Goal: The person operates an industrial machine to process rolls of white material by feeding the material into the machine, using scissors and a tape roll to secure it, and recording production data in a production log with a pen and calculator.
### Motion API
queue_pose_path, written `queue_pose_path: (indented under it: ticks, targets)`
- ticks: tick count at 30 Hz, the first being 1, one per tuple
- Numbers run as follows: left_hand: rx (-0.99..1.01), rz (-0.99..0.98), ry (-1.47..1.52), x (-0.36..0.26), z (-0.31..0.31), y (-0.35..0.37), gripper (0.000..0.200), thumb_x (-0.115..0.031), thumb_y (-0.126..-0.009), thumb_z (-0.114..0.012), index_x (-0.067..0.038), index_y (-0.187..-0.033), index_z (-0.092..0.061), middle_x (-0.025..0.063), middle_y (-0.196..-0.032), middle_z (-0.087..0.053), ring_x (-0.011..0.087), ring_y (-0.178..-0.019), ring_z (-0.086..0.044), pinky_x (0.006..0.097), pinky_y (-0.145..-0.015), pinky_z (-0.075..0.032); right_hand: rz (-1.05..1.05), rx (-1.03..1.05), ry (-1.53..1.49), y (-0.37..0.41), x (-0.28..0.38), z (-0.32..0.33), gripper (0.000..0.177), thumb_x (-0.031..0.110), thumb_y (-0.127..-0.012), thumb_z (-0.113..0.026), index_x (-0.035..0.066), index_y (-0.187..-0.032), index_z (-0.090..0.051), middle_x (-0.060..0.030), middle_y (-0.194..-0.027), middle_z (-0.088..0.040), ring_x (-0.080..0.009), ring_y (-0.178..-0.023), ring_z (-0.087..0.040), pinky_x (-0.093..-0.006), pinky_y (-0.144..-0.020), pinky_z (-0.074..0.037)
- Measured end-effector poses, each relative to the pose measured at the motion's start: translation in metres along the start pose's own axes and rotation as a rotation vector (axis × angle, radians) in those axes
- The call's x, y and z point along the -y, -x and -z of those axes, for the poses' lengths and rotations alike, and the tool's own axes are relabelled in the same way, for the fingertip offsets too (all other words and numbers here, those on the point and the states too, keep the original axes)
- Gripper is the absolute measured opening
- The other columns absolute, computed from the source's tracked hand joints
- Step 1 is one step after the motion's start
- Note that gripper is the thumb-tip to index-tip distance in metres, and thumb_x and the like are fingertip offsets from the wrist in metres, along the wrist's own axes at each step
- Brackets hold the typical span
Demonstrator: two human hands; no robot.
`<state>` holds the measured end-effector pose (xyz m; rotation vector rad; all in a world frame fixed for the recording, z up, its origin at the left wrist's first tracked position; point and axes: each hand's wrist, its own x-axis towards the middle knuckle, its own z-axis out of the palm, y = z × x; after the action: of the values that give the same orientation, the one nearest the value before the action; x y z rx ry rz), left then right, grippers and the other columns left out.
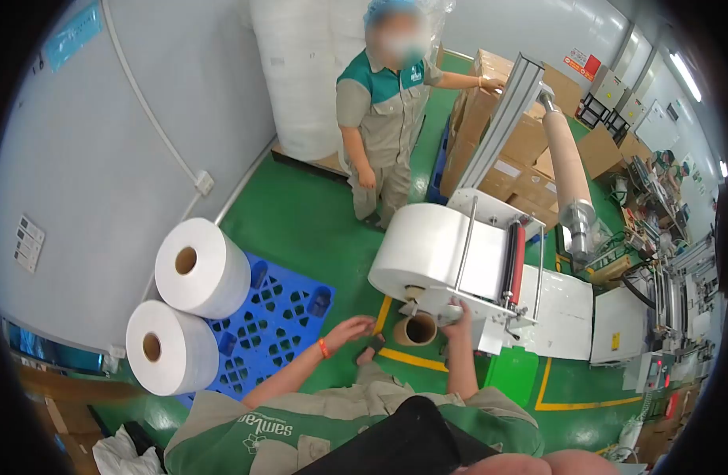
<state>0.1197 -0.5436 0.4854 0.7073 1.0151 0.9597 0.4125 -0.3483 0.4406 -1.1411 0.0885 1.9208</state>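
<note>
My left hand (354,328), with an orange band at its wrist, is held out over the green floor beside the machine. Its fingers are stretched out and hold nothing. My right hand (459,323) is closed round a grey metal knob-like part (448,314) at the near side of the machine; the fingers are partly hidden. Just to the left of this part, a large white roll (411,245) is mounted on the machine. Below, between my hands, a brown cardboard tube (416,330) stands near the yellow floor line.
Two white rolls (202,267) stand on a blue pallet (277,317) at left. A co-worker (387,111) stands behind the machine, one hand on stacked cartons (506,158). A brown roller (566,158) hangs from a metal post. A green bin (513,376) sits at right.
</note>
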Motion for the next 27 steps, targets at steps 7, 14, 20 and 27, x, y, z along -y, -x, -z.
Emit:
queue_pose_path:
  ticks: [7,14,20,27]
  targets:
    - [1.134,-0.837,0.014,-0.223,-0.203,0.155,0.042,-0.045,-0.089,-0.054,-0.005,-0.101,-0.062,0.0143,-0.107,-0.060,0.0305,-0.102,-0.057,0.0456,-0.096,-0.031,-0.198,0.146,0.139,0.062,-0.091,0.027,0.011,0.016,-0.087,-0.057,0.007,-0.088,-0.064,-0.0030,-0.082,-0.066,-0.0185,-0.076,-0.064,-0.0362,-0.074,-0.054]
    - [1.209,-1.003,0.402,-0.175,-0.257,0.201,0.022,-0.028,-0.090,-0.054,-0.007,-0.089,-0.062,0.0109,-0.092,-0.063,0.0260,-0.076,-0.059,0.0426,-0.077,-0.039,0.070,0.071,0.225,0.108,-0.051,0.070,0.017,0.021,-0.088,-0.056,0.007,-0.097,-0.059,-0.0073,-0.080,-0.063,-0.0240,-0.072,-0.061,-0.0406,-0.070,-0.053]
    - [1.307,-1.048,0.276,-0.164,-0.273,0.226,0.024,-0.031,-0.093,-0.053,-0.008,-0.089,-0.061,0.0129,-0.091,-0.063,0.0272,-0.074,-0.058,0.0423,-0.072,-0.043,0.507,0.032,0.111,0.162,0.057,0.131,0.027,0.027,-0.087,-0.058,0.008,-0.105,-0.052,-0.0072,-0.082,-0.057,-0.0232,-0.077,-0.058,-0.0461,-0.072,-0.051]
    - [1.029,-0.754,-0.347,-0.134,-0.234,0.181,0.022,-0.021,-0.091,-0.056,-0.007,-0.104,-0.065,0.0095,-0.108,-0.061,0.0227,-0.097,-0.058,0.0354,-0.084,-0.045,1.176,-0.228,0.109,0.330,0.186,0.121,0.081,0.006,-0.074,-0.058,0.013,-0.144,-0.019,-0.0163,-0.113,-0.054,-0.0284,-0.102,-0.054,-0.0470,-0.080,-0.051]
